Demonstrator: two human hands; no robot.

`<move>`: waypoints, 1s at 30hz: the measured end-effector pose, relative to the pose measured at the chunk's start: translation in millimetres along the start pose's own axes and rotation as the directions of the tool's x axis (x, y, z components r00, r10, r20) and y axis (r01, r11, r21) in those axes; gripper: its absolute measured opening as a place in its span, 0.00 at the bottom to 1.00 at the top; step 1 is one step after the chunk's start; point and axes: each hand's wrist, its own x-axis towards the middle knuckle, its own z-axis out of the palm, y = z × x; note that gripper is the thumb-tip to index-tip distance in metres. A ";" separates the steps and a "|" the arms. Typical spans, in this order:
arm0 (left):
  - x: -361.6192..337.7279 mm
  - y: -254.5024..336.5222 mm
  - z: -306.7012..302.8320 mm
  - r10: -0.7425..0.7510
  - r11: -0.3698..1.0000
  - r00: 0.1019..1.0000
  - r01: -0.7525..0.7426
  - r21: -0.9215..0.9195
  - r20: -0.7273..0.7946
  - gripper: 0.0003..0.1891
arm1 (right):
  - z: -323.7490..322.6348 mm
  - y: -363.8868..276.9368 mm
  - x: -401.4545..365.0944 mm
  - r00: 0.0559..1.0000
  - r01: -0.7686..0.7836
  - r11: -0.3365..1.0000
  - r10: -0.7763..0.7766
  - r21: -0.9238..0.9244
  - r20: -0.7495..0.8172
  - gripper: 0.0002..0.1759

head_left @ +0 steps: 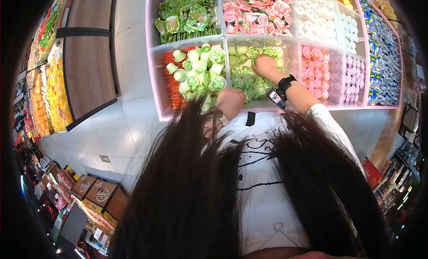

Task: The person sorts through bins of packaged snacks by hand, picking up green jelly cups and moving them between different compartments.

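Note:
My right hand [266, 66] is over a compartment of green-lidded jelly cups [243, 72], its fingers curled down toward the cups. Whatever it may grip is hidden under the hand. A black wristband [286, 82] circles that wrist. Lower down, my left hand [231, 103] is at the front of the bin, by the divider, with fingers bent inward; I cannot make out anything in them. To its upper left, a heap of pale green jelly cups [199, 66] lies partly on red-orange packets [174, 82], some upright and some tipped over.
The pink-edged clear display bin [154, 76] also holds green packets [189, 18], pink packets [256, 13], white cups [314, 18], pink cups [314, 71] and purple cups [353, 78]. Blue packets [383, 53] fill its right side. Long dark hair [187, 183] hangs in front of me.

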 end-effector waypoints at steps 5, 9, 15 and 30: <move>-0.7 0.5 0.7 0.000 1.000 1.000 0.000 0.007 -0.006 0.03 | 9.6 0.6 -3.4 0.998 -0.055 0.984 0.059 0.169 -0.019 0.25; -1.0 1.3 0.4 -0.017 1.000 1.000 0.017 0.008 -0.005 0.03 | 6.2 2.0 -12.9 0.986 -0.089 0.944 0.128 0.317 -0.104 0.24; -0.1 0.0 0.9 -0.003 1.000 1.000 0.003 -0.015 0.000 0.03 | 8.9 17.9 2.5 0.924 -0.130 0.868 0.281 0.480 -0.258 0.24; 0.8 3.6 -1.3 -0.058 0.998 0.998 0.059 -0.024 0.027 0.03 | 11.4 2.5 1.1 0.911 0.044 0.926 0.117 0.374 -0.396 0.29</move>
